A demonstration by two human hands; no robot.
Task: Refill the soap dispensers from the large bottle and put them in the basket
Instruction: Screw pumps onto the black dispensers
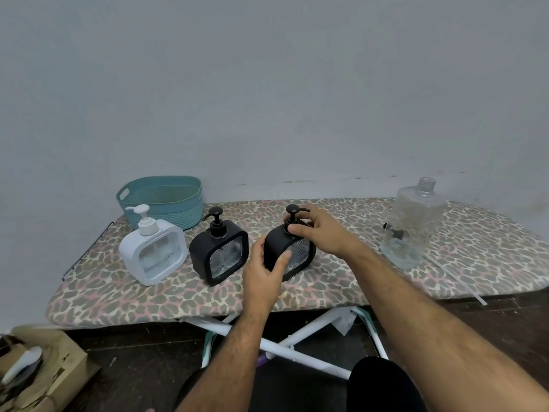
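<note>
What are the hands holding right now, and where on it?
Both hold the right black dispenser: the left hand grips its body at the lower left side, and the right hand pinches the collar of its pump.

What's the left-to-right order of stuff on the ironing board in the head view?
White soap dispenser → black soap dispenser → black soap dispenser held in both hands → large clear bottle. The teal basket sits behind the white one, so its slot is unclear.

White dispenser (153, 252) and two black dispensers (219, 252) (292, 251) stand in a row; teal basket (162, 200) behind; clear uncapped bottle (413, 224) upright at right.
</note>
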